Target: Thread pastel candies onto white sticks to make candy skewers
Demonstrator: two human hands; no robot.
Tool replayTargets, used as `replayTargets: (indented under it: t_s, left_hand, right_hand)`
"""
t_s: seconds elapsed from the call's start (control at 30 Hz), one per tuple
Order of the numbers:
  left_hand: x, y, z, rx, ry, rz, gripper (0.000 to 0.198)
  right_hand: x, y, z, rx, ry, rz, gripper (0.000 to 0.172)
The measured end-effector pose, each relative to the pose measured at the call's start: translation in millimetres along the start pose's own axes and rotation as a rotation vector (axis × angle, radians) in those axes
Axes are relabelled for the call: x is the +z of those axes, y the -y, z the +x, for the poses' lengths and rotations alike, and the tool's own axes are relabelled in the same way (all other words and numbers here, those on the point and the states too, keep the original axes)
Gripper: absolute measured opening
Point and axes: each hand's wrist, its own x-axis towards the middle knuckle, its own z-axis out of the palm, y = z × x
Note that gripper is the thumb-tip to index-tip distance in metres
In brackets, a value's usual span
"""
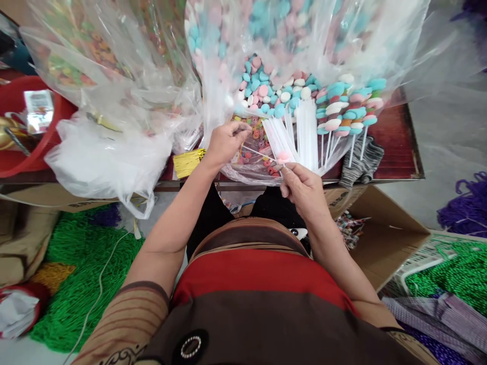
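At the bottom of the frame sits the person's lap in a striped red and brown top, both bare forearms reaching up to the middle. The right hand point(302, 187), just right of centre, pinches a thin white stick point(266, 153) with a pink sweet point(283, 155) on it, fingers closed on the stick's near end. The left hand point(226, 142), slightly higher and to the left, is closed in a pinch at the stick's other end, over a clear bag of small coloured ring sweets point(255, 144); what its fingertips hold, beyond touching the stick, cannot be told. Just beyond the right hand a bundle of bare white sticks point(304, 132) fans upward. To their right, in the upper right of centre, finished skewers point(352, 109) of blue, pink and white sweets lie side by side on the dark wooden table point(395, 142). Behind, at the top centre, a large clear bag point(266, 30) holds loose sweets in the same colours. A red basin point(23, 142) stands at the left edge.
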Motion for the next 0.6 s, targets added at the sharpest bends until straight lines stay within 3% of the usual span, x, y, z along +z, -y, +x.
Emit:
replayTargets:
  t_s: [0.1,0.2,0.37,0.47,0.6]
  left_hand:
    - [-2.3,-10.3,-18.4,-0.13,0.043,-0.336,0.022]
    - [0.0,-15.7,-31.4,-0.194,0.067,-0.446,0.026]
    - [-0.1,-15.1,-35.9,-0.209,0.053,-0.457,0.025]
    - [0.4,-17.9,-40.3,-0.181,0.072,-0.43,0.019]
    - [15.4,-30.6,-53.3,-0.042,0.186,-0.125,0.01]
  right_hand:
    - [2.9,3.8,-1.0,-0.033,0.108,-0.101,0.033]
    - [6.3,5.5,-0.8,-0.05,0.138,-0.183,0.032]
    - [9.0,3.3,-0.9,-0.049,0.107,-0.153,0.03]
    - [4.7,4.1,0.0,-0.047,0.011,-0.04,0.029]
    - [-6.5,8.7,4.2,-0.04,-0.147,0.039,0.035]
